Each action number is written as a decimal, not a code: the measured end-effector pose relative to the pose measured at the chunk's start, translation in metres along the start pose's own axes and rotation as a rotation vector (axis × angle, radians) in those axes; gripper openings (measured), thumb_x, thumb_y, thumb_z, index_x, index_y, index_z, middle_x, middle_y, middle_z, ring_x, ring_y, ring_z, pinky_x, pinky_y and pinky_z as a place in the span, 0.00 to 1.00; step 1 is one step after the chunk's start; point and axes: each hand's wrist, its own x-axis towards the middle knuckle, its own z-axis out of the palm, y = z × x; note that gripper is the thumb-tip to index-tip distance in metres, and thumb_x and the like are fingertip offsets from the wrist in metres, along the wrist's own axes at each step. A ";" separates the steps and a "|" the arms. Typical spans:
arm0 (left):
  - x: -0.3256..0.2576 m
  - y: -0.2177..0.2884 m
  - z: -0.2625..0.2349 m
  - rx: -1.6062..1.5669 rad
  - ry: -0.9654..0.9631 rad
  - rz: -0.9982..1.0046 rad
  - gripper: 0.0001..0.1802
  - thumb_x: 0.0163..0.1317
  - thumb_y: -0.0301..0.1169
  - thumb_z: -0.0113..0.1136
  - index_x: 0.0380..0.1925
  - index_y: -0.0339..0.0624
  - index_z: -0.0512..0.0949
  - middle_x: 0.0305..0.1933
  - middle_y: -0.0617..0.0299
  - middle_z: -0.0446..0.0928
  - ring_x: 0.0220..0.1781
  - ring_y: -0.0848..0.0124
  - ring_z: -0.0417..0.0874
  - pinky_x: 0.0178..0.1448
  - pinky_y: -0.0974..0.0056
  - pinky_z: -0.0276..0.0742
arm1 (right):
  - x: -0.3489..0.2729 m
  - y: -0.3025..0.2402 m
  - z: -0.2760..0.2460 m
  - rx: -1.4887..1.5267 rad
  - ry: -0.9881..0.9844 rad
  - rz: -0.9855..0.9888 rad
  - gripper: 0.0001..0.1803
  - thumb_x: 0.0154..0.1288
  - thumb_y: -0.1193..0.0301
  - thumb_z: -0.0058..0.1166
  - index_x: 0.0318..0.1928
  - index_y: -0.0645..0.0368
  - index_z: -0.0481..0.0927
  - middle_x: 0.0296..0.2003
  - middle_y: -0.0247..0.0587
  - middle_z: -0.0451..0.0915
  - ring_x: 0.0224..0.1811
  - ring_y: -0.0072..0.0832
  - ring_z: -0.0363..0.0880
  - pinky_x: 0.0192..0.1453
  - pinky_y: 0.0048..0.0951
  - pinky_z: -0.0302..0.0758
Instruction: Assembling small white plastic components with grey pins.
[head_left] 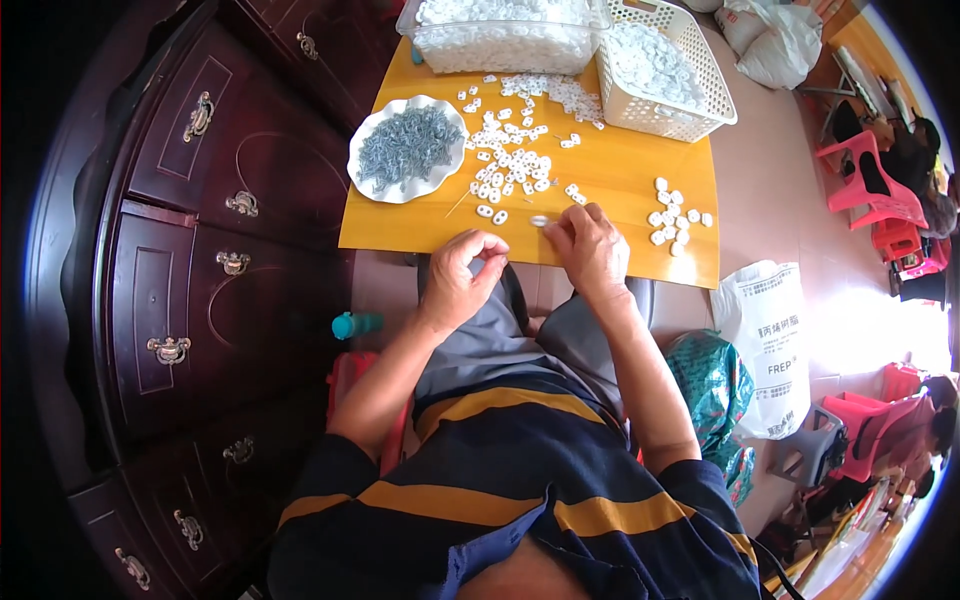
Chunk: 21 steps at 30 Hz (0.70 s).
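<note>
My left hand (pixel 465 281) is at the front edge of the table, thumb and fingers drawn together in a pinch; whatever is between them is too small to make out. Over the tabletop's front part, my right hand (pixel 592 252) has its fingers curled and closed. A small blurred white piece (pixel 539 221) shows right at its fingertips; whether they grip it, I cannot tell. Ahead of both hands lies a loose pile of small white two-holed plastic pieces (pixel 512 172). A scalloped white plate (pixel 356 165) at the left holds a heap of small grey-blue plastic parts (pixel 408 145).
A clear bin (pixel 505 50) and a cream perforated basket (pixel 665 122), both full of white pieces, stand at the back. More white pieces (pixel 676 220) lie at the right. A thin stick (pixel 457 204) lies near the plate. Dark drawers (pixel 170 270) flank the left; a white sack (pixel 765 350) stands right.
</note>
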 end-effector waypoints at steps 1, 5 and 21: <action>0.000 0.001 0.000 -0.001 0.001 0.002 0.08 0.58 0.16 0.65 0.36 0.36 0.80 0.32 0.56 0.82 0.35 0.63 0.86 0.42 0.62 0.81 | 0.000 0.002 0.003 0.000 -0.011 -0.005 0.12 0.64 0.60 0.68 0.36 0.55 0.83 0.35 0.44 0.82 0.38 0.47 0.85 0.41 0.46 0.81; 0.003 0.001 0.003 -0.028 -0.015 -0.014 0.07 0.59 0.16 0.65 0.36 0.35 0.80 0.32 0.57 0.82 0.35 0.65 0.86 0.42 0.64 0.81 | 0.000 0.003 0.006 -0.018 -0.031 -0.036 0.11 0.66 0.62 0.66 0.36 0.55 0.80 0.35 0.44 0.82 0.38 0.47 0.84 0.41 0.47 0.80; -0.003 0.007 0.016 -0.324 -0.114 -0.291 0.05 0.65 0.16 0.60 0.39 0.34 0.81 0.35 0.67 0.82 0.34 0.82 0.80 0.39 0.72 0.78 | -0.062 -0.006 -0.007 0.790 0.107 0.153 0.04 0.72 0.78 0.60 0.43 0.63 0.78 0.26 0.34 0.82 0.26 0.19 0.81 0.34 0.24 0.78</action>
